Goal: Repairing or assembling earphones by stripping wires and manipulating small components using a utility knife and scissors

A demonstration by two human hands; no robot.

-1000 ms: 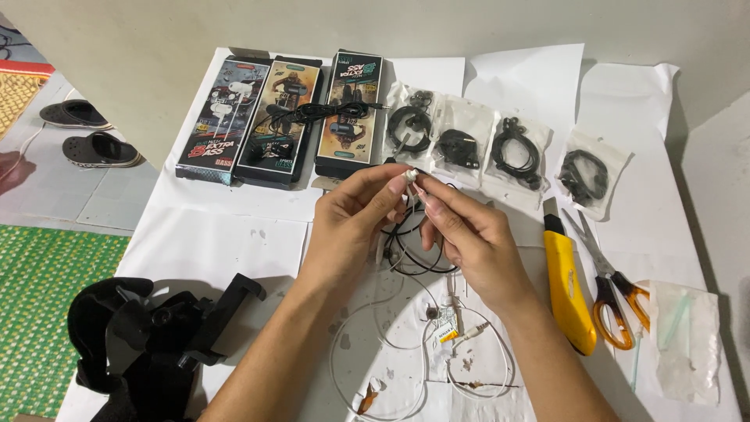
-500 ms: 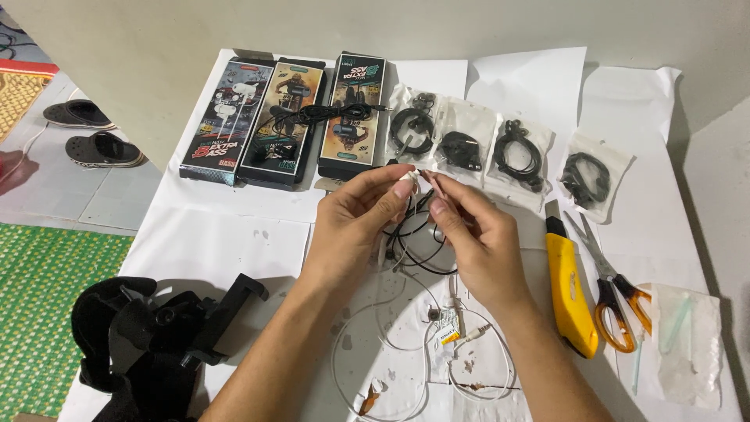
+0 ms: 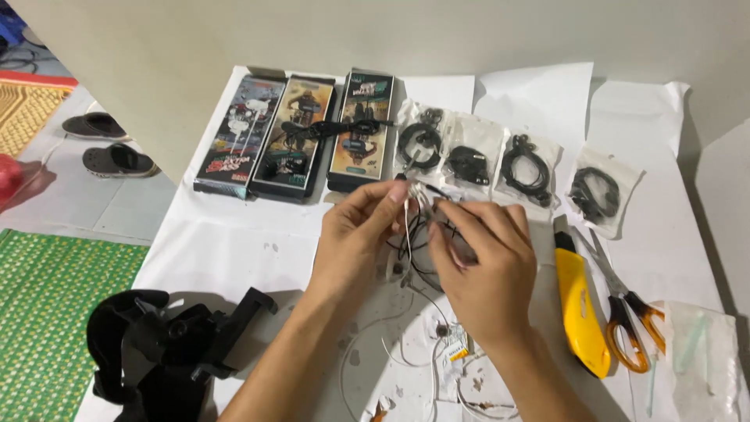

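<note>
- Over the white sheet [image 3: 234, 258], our left hand [image 3: 355, 242] and right hand [image 3: 488, 270] both pinch thin earphone wires [image 3: 414, 234], lifted close so we see them.
- Beside us wait the yellow cutter [image 3: 582, 312] and scissors [image 3: 625, 305].

The bench [image 3: 234, 258] wears plain white paper. The utility knife [image 3: 582, 312] is bright yellow, and the scissors [image 3: 629, 328] have orange handles. Three boxes [image 3: 301, 133] are dark with colourful printed pictures. Clear bags [image 3: 469, 160] hold black coiled cables. The strap bundle [image 3: 168, 348] is solid black. The thin wires [image 3: 414, 227] are black and white (mixed in one tangle). The mat [image 3: 47, 305] is green with pale dots. The sandals [image 3: 109, 144] are dark grey.
</note>
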